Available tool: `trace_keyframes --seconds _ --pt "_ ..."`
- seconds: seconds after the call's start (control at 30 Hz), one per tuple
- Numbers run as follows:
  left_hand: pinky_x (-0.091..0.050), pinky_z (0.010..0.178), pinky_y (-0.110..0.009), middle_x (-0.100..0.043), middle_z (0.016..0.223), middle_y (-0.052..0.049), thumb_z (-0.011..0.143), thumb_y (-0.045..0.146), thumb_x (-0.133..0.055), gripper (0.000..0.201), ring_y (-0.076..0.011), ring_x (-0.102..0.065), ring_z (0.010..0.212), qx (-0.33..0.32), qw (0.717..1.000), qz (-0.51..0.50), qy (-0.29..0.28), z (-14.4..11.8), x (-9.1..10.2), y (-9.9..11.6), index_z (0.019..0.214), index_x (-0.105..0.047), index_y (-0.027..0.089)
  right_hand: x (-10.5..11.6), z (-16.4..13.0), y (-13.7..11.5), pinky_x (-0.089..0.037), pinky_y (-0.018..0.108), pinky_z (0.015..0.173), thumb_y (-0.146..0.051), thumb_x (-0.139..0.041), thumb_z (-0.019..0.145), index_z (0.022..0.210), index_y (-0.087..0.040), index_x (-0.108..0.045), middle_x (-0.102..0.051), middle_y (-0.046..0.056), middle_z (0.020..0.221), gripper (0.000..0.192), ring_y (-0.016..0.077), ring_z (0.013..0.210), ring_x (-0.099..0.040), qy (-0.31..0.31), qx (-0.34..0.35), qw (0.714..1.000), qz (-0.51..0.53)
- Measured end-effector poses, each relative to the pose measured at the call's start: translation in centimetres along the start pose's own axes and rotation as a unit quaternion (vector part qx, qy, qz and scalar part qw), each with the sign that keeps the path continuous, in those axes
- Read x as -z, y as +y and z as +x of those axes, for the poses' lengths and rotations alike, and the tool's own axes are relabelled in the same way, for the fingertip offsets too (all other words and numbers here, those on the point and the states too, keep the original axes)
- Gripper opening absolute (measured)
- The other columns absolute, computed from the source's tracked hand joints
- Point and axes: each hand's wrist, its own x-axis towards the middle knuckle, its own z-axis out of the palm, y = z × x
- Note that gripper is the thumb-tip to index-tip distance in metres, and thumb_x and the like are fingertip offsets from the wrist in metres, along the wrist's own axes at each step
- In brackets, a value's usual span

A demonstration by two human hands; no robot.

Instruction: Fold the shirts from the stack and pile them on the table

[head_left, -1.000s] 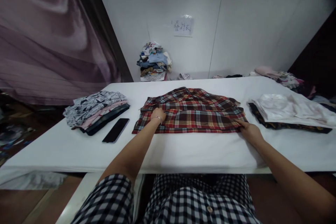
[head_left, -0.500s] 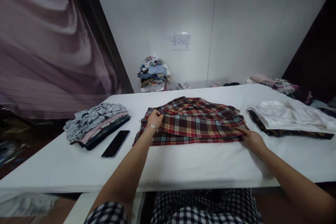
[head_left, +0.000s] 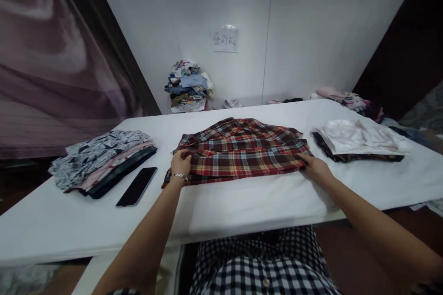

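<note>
Fingers of left hand [head_left: 180,164] and right hand [head_left: 315,168] seemingly closed on plaid shirt [head_left: 238,149] edges.

A small paper sign [head_left: 225,39] is taped to the white wall [head_left: 311,23] at 12 o'clock, bearing three handwritten Chinese characters too blurred to read surely.
</note>
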Motion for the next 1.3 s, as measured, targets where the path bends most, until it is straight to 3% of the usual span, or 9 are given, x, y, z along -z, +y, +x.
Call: trace_keyframes --seconds 0.13,0.33,0.5,0.63,0.8,0.93,1.07,1.13,1.3 --pt "-0.045 0.095 -0.04 -0.063 0.102 -0.009 0.075 0.021 -0.058 0.023 -0.0233 -0.059 0.099 -0.049 0.997 0.005 0.057 0.3 -0.5 0.5 0.096 -0.064 0.016 0.3 1.0 -0.7 -0.052 0.033 0.079 -0.013 -0.048 0.078 0.131 -0.024 -0.058 -0.068 0.006 0.115 0.056 0.0262 0.096 -0.066 0.012 -0.062 0.998 -0.013" --pt "-0.046 0.094 -0.04 -0.063 0.1 -0.012 0.073 0.016 -0.055 0.022 -0.0262 -0.059 0.099 -0.045 0.992 0.107 -0.053 -0.1 -1.4 -0.6 0.091 -0.066 0.015 0.3 1.8 0.0 -0.043 0.036 0.1 -0.009 -0.056 0.071 0.121 -0.018 -0.065 -0.059 0.011 0.129 0.051 0.0273 0.119 -0.053 0.006 0.073 0.996 -0.044" --pt "-0.045 0.096 -0.039 -0.062 0.105 -0.013 0.077 0.022 -0.05 0.027 -0.0261 -0.057 0.104 -0.09 0.987 0.131 -0.033 -0.1 -0.3 -0.8 0.099 -0.065 0.014 1.3 1.8 2.5 -0.043 0.037 0.099 -0.016 -0.057 0.075 0.13 -0.023 -0.058 -0.059 0.007 0.129 0.056 0.0254 0.116 -0.054 -0.041 0.126 0.991 -0.003" --pt "-0.044 0.097 -0.039 -0.059 0.11 -0.016 0.081 0.024 -0.048 0.032 -0.0271 -0.055 0.108 -0.068 0.977 0.179 -0.092 -0.5 -0.3 -1.1 0.105 -0.064 0.009 1.8 0.8 4.1 -0.041 0.037 0.101 -0.022 -0.055 0.081 0.13 -0.023 -0.057 -0.057 0.007 0.131 0.049 0.0241 0.117 -0.054 -0.016 0.148 0.988 0.031" --pt "-0.042 0.1 -0.039 -0.057 0.113 -0.016 0.086 0.023 -0.043 0.034 -0.0264 -0.052 0.111 -0.075 0.968 0.209 -0.115 -0.5 -0.7 -1.6 0.11 -0.063 0.008 1.5 0.1 3.8 -0.044 0.035 0.094 -0.025 -0.052 0.087 0.112 -0.02 -0.069 -0.066 0.009 0.116 0.031 0.0242 0.107 -0.058 0.026 0.044 0.999 -0.015" --pt "-0.041 0.1 -0.038 -0.056 0.115 -0.017 0.086 0.022 -0.041 0.036 -0.0261 -0.052 0.112 -0.064 0.965 0.219 -0.127 -0.1 -0.3 -1.3 0.111 -0.063 0.008 2.0 0.6 3.5 -0.042 0.037 0.097 -0.02 -0.058 0.081 0.11 -0.018 -0.07 -0.066 0.01 0.115 0.031 0.0263 0.108 -0.057 0.001 0.037 0.999 -0.009" --pt "-0.042 0.1 -0.038 -0.056 0.118 -0.018 0.085 0.025 -0.045 0.038 -0.0267 -0.054 0.111 -0.017 0.971 0.202 -0.125 -0.1 0.1 -1.3 0.113 -0.063 0.008 3.3 0.5 4.7 -0.043 0.036 0.099 -0.014 -0.064 0.07 0.116 -0.025 -0.067 -0.065 0.004 0.12 0.047 0.0253 0.109 -0.058 -0.089 0.043 0.986 0.136" --pt "-0.044 0.097 -0.039 -0.058 0.117 -0.017 0.083 0.027 -0.047 0.038 -0.0272 -0.056 0.106 -0.013 0.974 0.192 -0.117 -0.1 0.2 -1.7 0.111 -0.064 0.009 3.5 0.1 5.4 -0.046 0.035 0.096 -0.012 -0.062 0.071 0.119 -0.026 -0.065 -0.066 0.002 0.118 0.051 0.0236 0.106 -0.061 -0.108 -0.005 0.967 0.231" --pt "-0.048 0.089 -0.042 -0.065 0.106 -0.015 0.08 0.034 -0.052 0.037 -0.0293 -0.061 0.097 0.039 0.979 0.164 -0.118 0.6 0.3 -2.4 0.107 -0.067 0.014 2.7 -0.9 5.3 -0.051 0.032 0.084 -0.028 -0.06 0.082 0.112 -0.017 -0.068 -0.07 0.009 0.108 0.034 0.0218 0.095 -0.065 -0.009 -0.183 0.927 0.327"
